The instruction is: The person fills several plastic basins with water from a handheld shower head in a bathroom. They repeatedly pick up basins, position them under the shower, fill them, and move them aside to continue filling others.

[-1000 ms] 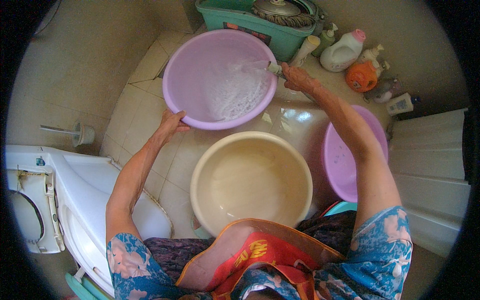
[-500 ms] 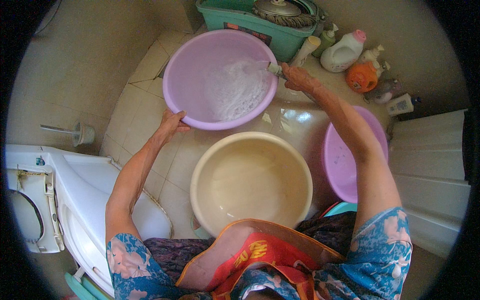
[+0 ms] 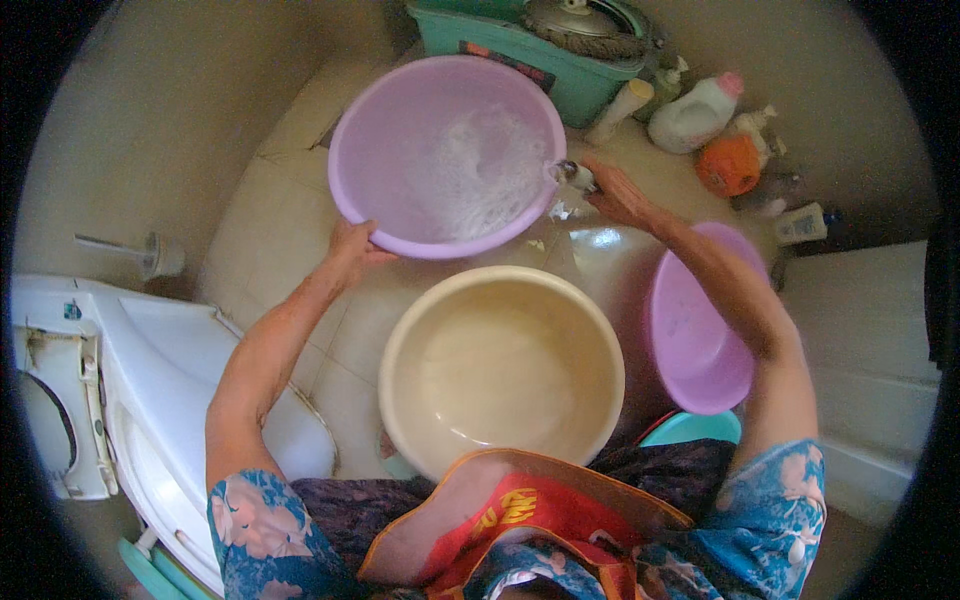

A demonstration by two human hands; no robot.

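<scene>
A large purple basin (image 3: 385, 150) stands at the far side with foamy, stirred-up water (image 3: 490, 175) in it. My left hand (image 3: 355, 247) is closed on its near left rim, the thumb resting over the edge. In my right hand (image 3: 620, 195), beside the basin's right rim, is a hose (image 3: 577, 178), gripped near its whitish, dark-mottled end. Water comes from that end at the rim; the rest of the hose is hidden behind my hand and arm. Nearer to me sits a cream basin (image 3: 500, 360) whose smooth inside shows no objects.
Another purple basin (image 3: 690, 340) and a turquoise one (image 3: 700, 428) stand to the right. Behind is a green mop bucket (image 3: 450, 30). Several bottles, including a white jug (image 3: 695, 115) and an orange container (image 3: 728, 165), line the wall. A white toilet (image 3: 160, 370) is at left.
My right hand has moved right and slightly nearer, drawing the hose end from over the water back to the basin's rim. My left hand stays on the rim.
</scene>
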